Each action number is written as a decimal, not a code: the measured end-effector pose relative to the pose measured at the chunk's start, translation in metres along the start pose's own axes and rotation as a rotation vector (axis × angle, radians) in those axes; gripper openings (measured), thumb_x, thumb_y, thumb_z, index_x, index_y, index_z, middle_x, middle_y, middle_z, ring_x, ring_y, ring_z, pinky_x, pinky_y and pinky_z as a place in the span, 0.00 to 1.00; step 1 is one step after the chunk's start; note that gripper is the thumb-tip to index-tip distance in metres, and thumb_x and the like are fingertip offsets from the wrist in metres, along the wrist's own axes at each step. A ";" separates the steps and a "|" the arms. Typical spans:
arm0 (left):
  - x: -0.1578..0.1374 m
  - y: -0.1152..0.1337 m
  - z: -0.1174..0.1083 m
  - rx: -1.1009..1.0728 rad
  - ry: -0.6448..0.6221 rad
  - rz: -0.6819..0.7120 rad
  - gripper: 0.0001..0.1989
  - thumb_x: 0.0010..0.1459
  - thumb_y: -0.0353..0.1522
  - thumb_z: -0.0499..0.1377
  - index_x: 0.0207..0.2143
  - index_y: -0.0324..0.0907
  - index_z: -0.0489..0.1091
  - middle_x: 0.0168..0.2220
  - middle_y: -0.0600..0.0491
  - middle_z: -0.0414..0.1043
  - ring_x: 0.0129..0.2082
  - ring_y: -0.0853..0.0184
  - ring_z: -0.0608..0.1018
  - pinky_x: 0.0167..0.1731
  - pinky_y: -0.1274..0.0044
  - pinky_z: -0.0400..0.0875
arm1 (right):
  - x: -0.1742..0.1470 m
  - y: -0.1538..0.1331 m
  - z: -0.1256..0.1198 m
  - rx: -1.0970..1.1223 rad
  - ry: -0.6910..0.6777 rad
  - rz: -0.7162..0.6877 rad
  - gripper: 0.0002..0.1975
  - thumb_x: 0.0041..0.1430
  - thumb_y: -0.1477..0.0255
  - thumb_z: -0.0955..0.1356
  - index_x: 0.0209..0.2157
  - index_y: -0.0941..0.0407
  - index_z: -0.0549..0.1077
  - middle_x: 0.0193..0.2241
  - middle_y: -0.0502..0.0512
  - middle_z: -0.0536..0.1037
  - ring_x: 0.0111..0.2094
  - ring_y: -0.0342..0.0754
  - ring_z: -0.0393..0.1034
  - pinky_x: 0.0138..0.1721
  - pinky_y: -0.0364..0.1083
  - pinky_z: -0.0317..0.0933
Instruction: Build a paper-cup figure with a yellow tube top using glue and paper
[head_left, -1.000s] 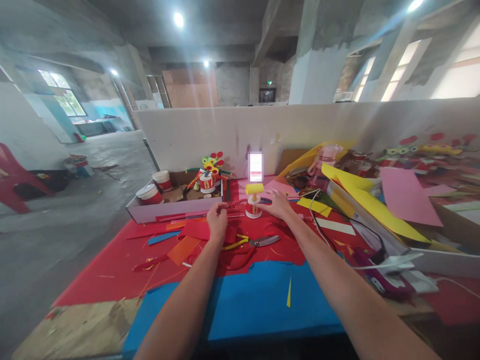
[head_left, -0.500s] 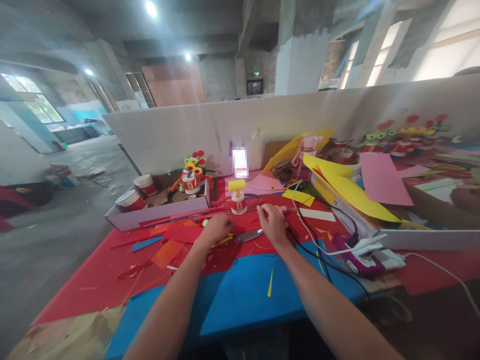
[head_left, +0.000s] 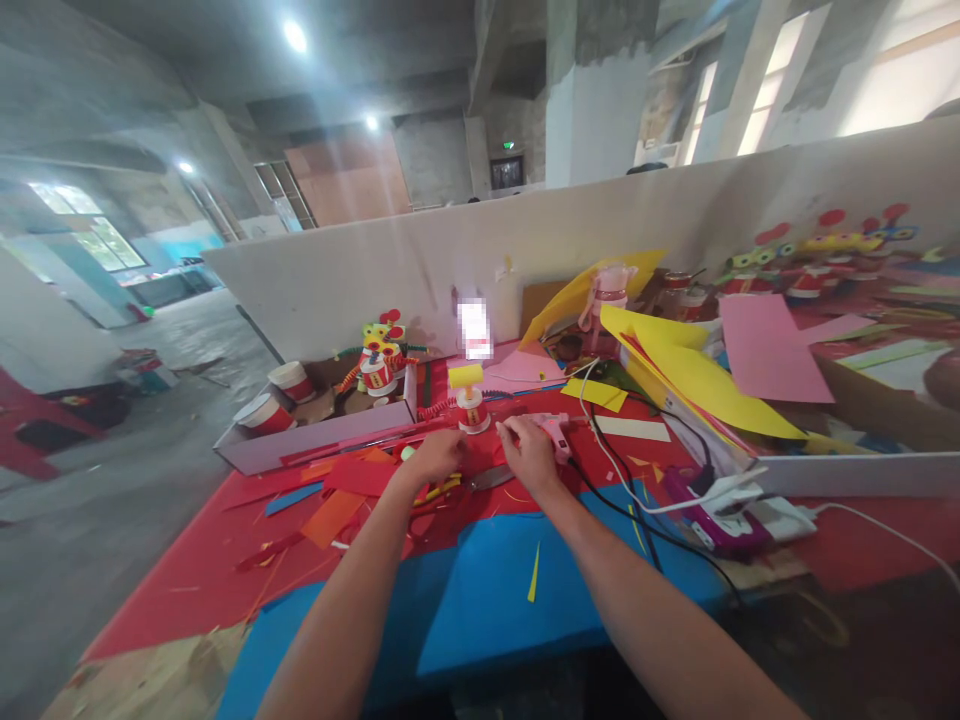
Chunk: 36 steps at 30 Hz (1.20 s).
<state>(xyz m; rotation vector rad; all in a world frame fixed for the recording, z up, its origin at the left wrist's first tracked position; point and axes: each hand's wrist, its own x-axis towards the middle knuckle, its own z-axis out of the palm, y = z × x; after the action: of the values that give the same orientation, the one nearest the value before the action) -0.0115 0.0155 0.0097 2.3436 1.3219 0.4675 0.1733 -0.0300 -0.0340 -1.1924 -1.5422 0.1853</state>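
My left hand (head_left: 441,456) is curled closed just left of a small paper cup figure (head_left: 473,414), and whatever its fingers may hold is hidden. The cup is red and white, with a yellow paper roll (head_left: 466,377) across its top and coiled arms at its sides. On the cup's right, my right hand (head_left: 527,452) has its thumb and fingertips drawn together; I cannot make out anything between them. Scissors with yellow handles (head_left: 444,490) lie below the hands, their grey blades (head_left: 491,478) pointing right. A pink glue gun (head_left: 555,435) lies just beyond my right hand.
A shallow box (head_left: 322,440) at left holds paper cups and a finished-looking figure (head_left: 380,365). Red and orange paper scraps (head_left: 337,515) lie left. Cables run to a purple power strip (head_left: 716,515) at right, near a white box (head_left: 847,475) with coloured sheets. A white board (head_left: 360,260) stands behind.
My right hand has moved left, closer to the cup and my left hand, uncovering more of the glue gun. My left hand stays almost in place. The view has shifted slightly.
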 end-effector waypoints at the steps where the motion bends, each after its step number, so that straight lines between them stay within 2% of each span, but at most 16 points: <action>1: 0.002 0.004 0.001 -0.109 0.027 0.001 0.02 0.46 0.29 0.58 0.22 0.41 0.69 0.24 0.54 0.72 0.26 0.68 0.72 0.30 0.77 0.62 | 0.001 0.000 0.001 0.069 -0.011 0.038 0.15 0.65 0.65 0.59 0.25 0.54 0.66 0.25 0.52 0.72 0.29 0.46 0.65 0.35 0.44 0.58; 5: 0.008 0.021 0.016 -0.625 0.217 -0.074 0.08 0.48 0.35 0.60 0.23 0.40 0.67 0.20 0.56 0.69 0.23 0.70 0.69 0.29 0.78 0.63 | 0.003 -0.002 0.006 0.448 -0.083 0.254 0.15 0.63 0.60 0.60 0.33 0.54 0.70 0.28 0.51 0.75 0.27 0.45 0.68 0.29 0.43 0.61; 7: 0.008 0.029 0.026 -0.776 0.260 -0.094 0.09 0.48 0.37 0.62 0.23 0.40 0.68 0.20 0.57 0.69 0.23 0.71 0.69 0.29 0.78 0.64 | 0.004 -0.002 0.009 0.573 -0.105 0.304 0.14 0.61 0.58 0.63 0.35 0.55 0.70 0.30 0.51 0.76 0.28 0.45 0.69 0.30 0.43 0.62; 10: 0.005 0.038 0.035 -0.872 0.273 -0.096 0.10 0.47 0.37 0.63 0.23 0.40 0.68 0.20 0.57 0.69 0.23 0.72 0.69 0.28 0.79 0.64 | 0.004 0.005 0.011 0.592 -0.117 0.297 0.12 0.57 0.60 0.66 0.33 0.55 0.70 0.29 0.51 0.75 0.30 0.46 0.70 0.32 0.43 0.63; 15: 0.001 0.043 0.036 -0.922 0.332 -0.108 0.11 0.45 0.37 0.65 0.29 0.39 0.72 0.25 0.56 0.72 0.25 0.72 0.71 0.29 0.80 0.65 | 0.005 0.015 0.011 0.441 -0.119 0.268 0.10 0.57 0.63 0.64 0.28 0.55 0.70 0.25 0.49 0.73 0.27 0.45 0.67 0.30 0.44 0.61; 18: 0.001 0.040 0.038 -0.928 0.360 -0.167 0.12 0.42 0.37 0.67 0.28 0.39 0.73 0.24 0.56 0.72 0.24 0.73 0.70 0.27 0.81 0.64 | 0.008 0.010 0.007 0.350 -0.172 0.197 0.08 0.57 0.66 0.64 0.28 0.55 0.70 0.26 0.50 0.75 0.29 0.46 0.69 0.33 0.44 0.62; 22: 0.003 0.033 0.043 -1.014 0.405 -0.173 0.14 0.41 0.39 0.68 0.26 0.39 0.72 0.21 0.57 0.72 0.23 0.73 0.70 0.27 0.80 0.64 | 0.013 0.003 -0.016 0.141 -0.185 0.165 0.11 0.62 0.64 0.62 0.31 0.54 0.71 0.30 0.53 0.78 0.33 0.47 0.72 0.36 0.44 0.63; 25: 0.003 0.028 0.045 -1.028 0.454 -0.171 0.14 0.42 0.40 0.67 0.27 0.40 0.71 0.22 0.56 0.73 0.23 0.72 0.72 0.27 0.80 0.64 | 0.015 0.011 -0.046 -0.293 -0.080 0.280 0.12 0.63 0.63 0.61 0.35 0.57 0.70 0.34 0.60 0.77 0.37 0.50 0.72 0.38 0.46 0.62; 27: 0.003 0.026 0.046 -0.994 0.476 -0.184 0.14 0.42 0.40 0.67 0.27 0.40 0.71 0.22 0.56 0.73 0.23 0.72 0.72 0.26 0.80 0.63 | 0.014 0.020 -0.063 -0.525 -0.138 0.417 0.12 0.61 0.64 0.64 0.36 0.59 0.71 0.37 0.66 0.77 0.39 0.54 0.73 0.36 0.46 0.62; 29: 0.003 0.025 0.047 -0.961 0.482 -0.188 0.14 0.43 0.39 0.67 0.27 0.40 0.70 0.21 0.56 0.73 0.22 0.72 0.72 0.25 0.81 0.62 | 0.011 0.027 -0.073 -0.604 -0.261 0.483 0.14 0.58 0.62 0.65 0.37 0.58 0.73 0.38 0.65 0.78 0.40 0.54 0.73 0.35 0.45 0.62; 32: 0.003 0.024 0.049 -0.922 0.478 -0.166 0.13 0.44 0.39 0.66 0.26 0.40 0.70 0.20 0.57 0.71 0.22 0.72 0.71 0.25 0.80 0.62 | 0.008 0.030 -0.075 -0.655 -0.441 0.535 0.15 0.55 0.62 0.67 0.41 0.56 0.73 0.39 0.62 0.79 0.41 0.55 0.74 0.36 0.46 0.62; 34: 0.003 0.023 0.051 -0.899 0.482 -0.156 0.12 0.45 0.39 0.65 0.27 0.40 0.70 0.21 0.57 0.71 0.23 0.72 0.72 0.26 0.80 0.63 | 0.007 0.029 -0.072 -0.665 -0.492 0.570 0.16 0.55 0.65 0.66 0.43 0.57 0.72 0.41 0.63 0.79 0.43 0.56 0.74 0.38 0.47 0.63; 36: 0.003 0.022 0.052 -0.889 0.490 -0.152 0.12 0.46 0.39 0.65 0.27 0.40 0.70 0.22 0.57 0.72 0.24 0.71 0.73 0.27 0.80 0.64 | 0.008 0.030 -0.069 -0.637 -0.464 0.609 0.16 0.56 0.67 0.65 0.46 0.58 0.70 0.41 0.65 0.79 0.44 0.56 0.75 0.38 0.47 0.63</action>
<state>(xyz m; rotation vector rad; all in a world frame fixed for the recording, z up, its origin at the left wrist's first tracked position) 0.0301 -0.0020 -0.0237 1.4222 1.1211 1.3172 0.2471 -0.0410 -0.0234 -2.2418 -1.6359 0.4112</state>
